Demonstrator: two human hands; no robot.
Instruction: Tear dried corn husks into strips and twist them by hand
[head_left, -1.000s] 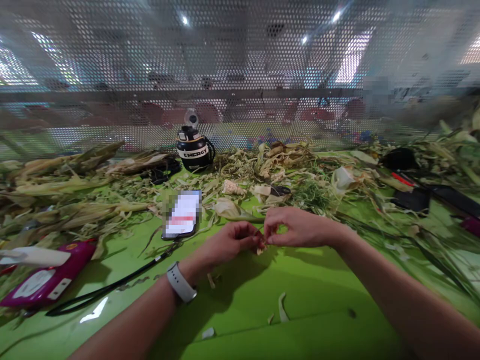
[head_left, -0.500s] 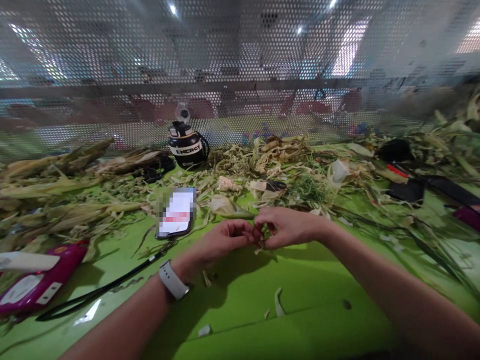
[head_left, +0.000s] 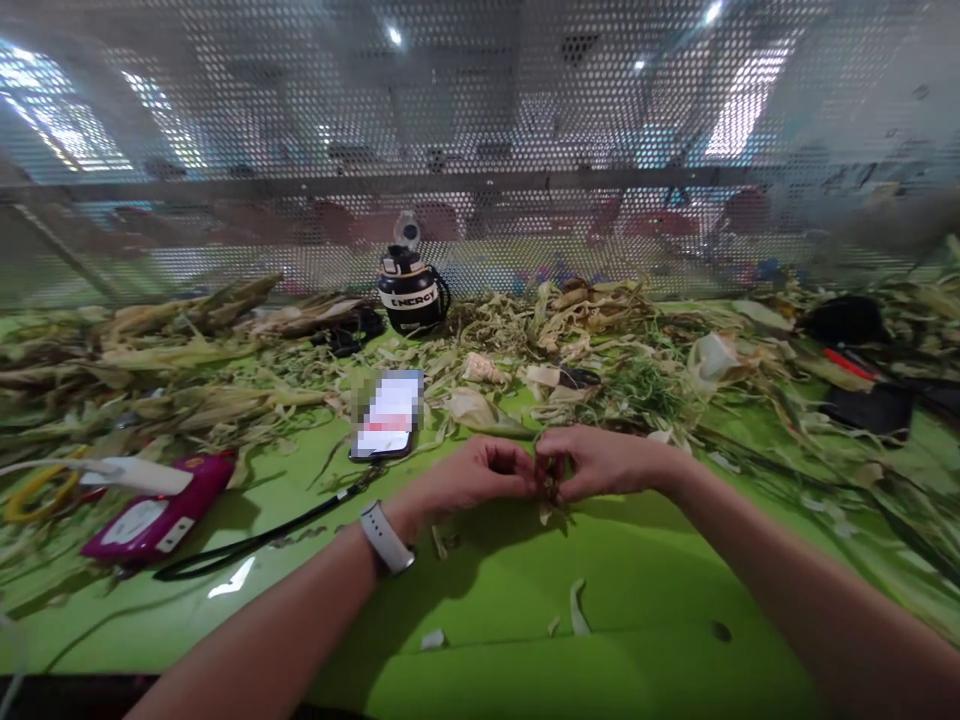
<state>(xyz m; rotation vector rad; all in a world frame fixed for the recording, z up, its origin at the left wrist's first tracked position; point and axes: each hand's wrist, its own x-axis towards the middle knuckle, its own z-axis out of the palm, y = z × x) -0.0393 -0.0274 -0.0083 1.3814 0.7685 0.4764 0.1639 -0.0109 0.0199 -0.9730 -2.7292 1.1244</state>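
The left hand (head_left: 480, 475) and the right hand (head_left: 600, 462) meet fingertip to fingertip just above the green table (head_left: 637, 580), to the right of the phone (head_left: 388, 415) and nearer the person than it. Both hands are curled closed, and their fingertips pinch a small brownish husk piece (head_left: 550, 485) from opposite sides; its exact shape cannot be made out. A white wristband (head_left: 386, 537) sits on the left wrist, below the phone. A black lanyard (head_left: 262, 540) runs from the phone's lower edge to the left, towards a pink device (head_left: 157, 505) lying well left of the phone. A black bottle (head_left: 411, 292) stands upright behind the phone, against the perforated screen (head_left: 480, 130). Loose husks (head_left: 585, 320) are heaped behind and to the right of the phone. A pale scrap (head_left: 577, 610) lies on the table, nearer the person than the hands.
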